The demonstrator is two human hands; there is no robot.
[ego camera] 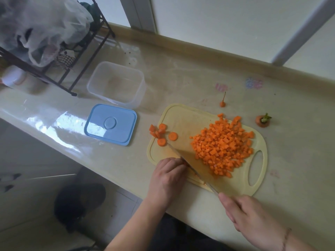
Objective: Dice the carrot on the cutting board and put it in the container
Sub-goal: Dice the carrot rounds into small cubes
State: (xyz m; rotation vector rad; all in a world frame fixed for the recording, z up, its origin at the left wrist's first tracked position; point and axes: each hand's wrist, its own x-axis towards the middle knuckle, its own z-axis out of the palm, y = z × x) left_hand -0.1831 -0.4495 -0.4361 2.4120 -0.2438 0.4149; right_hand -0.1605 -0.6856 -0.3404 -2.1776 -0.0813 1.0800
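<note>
**Knife on the board beside the diced carrot**

Head view: the right hand (253, 216) grips the thin steel knife (188, 164). The left hand (167, 175), fingers curled, rests against the blade. Right of these fingers, orange carrot cubes (222, 146) lie heaped on the pale yellow plastic cutting board (183, 116). Beyond them, round carrot slices (162, 134). Farther left, the clear rectangular plastic container (116, 81).

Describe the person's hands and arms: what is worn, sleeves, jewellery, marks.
Both forearms are bare, with no sleeves in view. The left hand shows no glove, ring or watch. The right hand is also gloveless and ringless; a thin bracelet circles its wrist. Nails look short and unpainted.
</note>
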